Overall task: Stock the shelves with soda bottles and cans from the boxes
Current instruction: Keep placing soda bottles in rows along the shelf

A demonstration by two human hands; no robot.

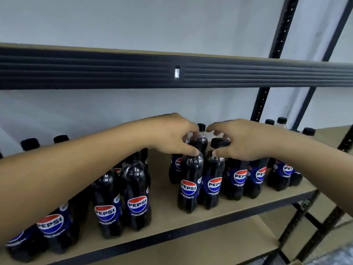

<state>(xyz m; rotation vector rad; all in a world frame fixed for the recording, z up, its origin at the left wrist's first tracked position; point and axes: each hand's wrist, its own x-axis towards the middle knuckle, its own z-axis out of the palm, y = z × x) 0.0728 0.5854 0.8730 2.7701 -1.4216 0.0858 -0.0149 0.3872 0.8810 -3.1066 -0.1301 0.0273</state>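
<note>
Several dark Pepsi bottles stand upright on the wooden shelf (225,209). My left hand (172,134) grips the neck of a front bottle (189,184) in the middle group, its thumb pressed on the shoulder. My right hand (242,140) grips the black cap and neck of the neighbouring bottle (214,184), which stands touching the first. Both bottles rest on the board. Another cap pokes up between my two hands.
A cluster of bottles (122,199) stands to the left under my forearm, and more bottles (282,173) to the right. A dark shelf beam (172,71) runs overhead. Black uprights (259,106) frame the right side. Bare board lies between the two clusters.
</note>
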